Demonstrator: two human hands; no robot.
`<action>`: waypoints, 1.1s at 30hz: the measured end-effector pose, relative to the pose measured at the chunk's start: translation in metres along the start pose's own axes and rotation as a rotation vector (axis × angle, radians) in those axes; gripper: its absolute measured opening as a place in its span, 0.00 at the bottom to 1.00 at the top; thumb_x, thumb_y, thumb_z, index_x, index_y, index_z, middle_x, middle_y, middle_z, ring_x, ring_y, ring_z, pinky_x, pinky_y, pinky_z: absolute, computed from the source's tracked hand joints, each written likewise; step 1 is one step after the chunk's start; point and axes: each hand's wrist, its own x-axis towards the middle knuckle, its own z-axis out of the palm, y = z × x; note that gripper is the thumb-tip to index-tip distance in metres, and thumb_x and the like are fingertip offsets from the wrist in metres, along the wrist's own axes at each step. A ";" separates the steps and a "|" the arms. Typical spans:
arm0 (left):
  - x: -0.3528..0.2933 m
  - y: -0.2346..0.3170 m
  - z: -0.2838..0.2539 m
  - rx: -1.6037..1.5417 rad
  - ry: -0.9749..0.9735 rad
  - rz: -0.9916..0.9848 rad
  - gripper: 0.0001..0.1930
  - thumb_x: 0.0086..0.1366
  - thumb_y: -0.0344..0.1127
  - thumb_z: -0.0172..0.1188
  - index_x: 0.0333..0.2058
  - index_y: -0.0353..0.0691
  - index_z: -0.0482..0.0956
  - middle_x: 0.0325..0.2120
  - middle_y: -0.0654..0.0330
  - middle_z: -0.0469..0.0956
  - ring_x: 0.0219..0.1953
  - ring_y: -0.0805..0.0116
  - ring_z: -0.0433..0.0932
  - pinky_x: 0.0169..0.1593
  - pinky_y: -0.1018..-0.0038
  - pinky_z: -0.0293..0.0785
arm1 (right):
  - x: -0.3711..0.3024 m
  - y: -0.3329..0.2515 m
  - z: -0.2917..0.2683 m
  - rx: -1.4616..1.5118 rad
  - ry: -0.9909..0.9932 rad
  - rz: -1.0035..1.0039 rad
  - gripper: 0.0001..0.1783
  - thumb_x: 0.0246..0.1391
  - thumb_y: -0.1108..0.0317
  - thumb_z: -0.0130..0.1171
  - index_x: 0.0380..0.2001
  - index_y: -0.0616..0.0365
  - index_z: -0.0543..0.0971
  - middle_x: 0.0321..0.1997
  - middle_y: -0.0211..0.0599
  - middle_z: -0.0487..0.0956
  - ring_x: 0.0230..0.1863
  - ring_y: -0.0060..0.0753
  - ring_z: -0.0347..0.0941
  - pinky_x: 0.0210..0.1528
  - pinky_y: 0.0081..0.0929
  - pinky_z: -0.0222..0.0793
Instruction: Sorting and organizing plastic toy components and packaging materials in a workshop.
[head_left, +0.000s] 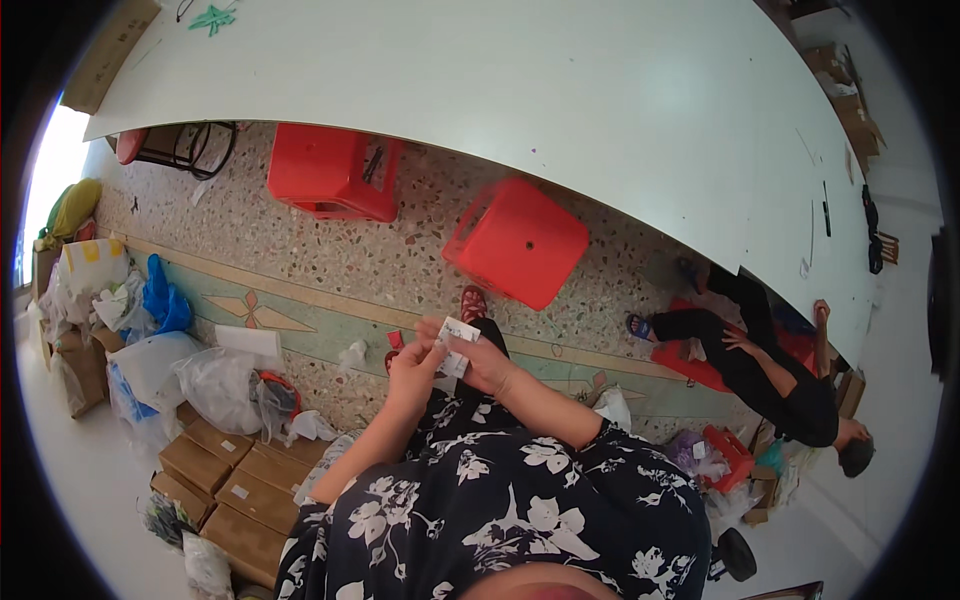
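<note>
A small white card or paper slip [459,333] with dark print is held up in front of my body, between both hands. My left hand [414,368] pinches its left side, with the thumb and fingers closed on it. From the other side my right hand [486,366] grips the lower part, its fingers mostly behind the slip. A pale lower piece shows under the thumbs; whether it is the same slip or a second one, I cannot tell.
A long white table [480,70] runs across the far side. Two red plastic stools [530,245] stand on the speckled floor before it. Brown cardboard boxes [245,490] and plastic bags [215,385] lie at the left. At the right sits another person [740,360] in dark clothes.
</note>
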 end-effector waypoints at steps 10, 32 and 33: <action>-0.055 -0.023 -0.135 0.266 -0.169 0.229 0.12 0.60 0.33 0.58 0.39 0.29 0.75 0.30 0.56 0.79 0.32 0.72 0.78 0.37 0.78 0.74 | -0.096 0.084 -0.084 -1.598 0.861 -0.016 0.17 0.58 0.60 0.48 0.36 0.65 0.76 0.37 0.55 0.78 0.40 0.53 0.75 0.41 0.41 0.71; -0.111 -0.148 -0.373 -0.082 0.255 0.047 0.11 0.61 0.38 0.57 0.37 0.35 0.74 0.30 0.60 0.78 0.32 0.70 0.78 0.34 0.78 0.73 | -0.166 0.160 0.098 -2.494 0.209 0.593 0.13 0.46 0.71 0.49 0.36 0.59 0.77 0.34 0.46 0.78 0.39 0.53 0.73 0.47 0.43 0.64; -0.107 -0.148 -0.370 -0.093 0.297 0.041 0.12 0.61 0.35 0.56 0.38 0.32 0.73 0.30 0.57 0.78 0.30 0.69 0.79 0.32 0.78 0.73 | -0.154 0.154 0.099 -2.461 0.225 0.649 0.12 0.45 0.71 0.50 0.35 0.59 0.77 0.33 0.46 0.79 0.38 0.53 0.74 0.44 0.44 0.65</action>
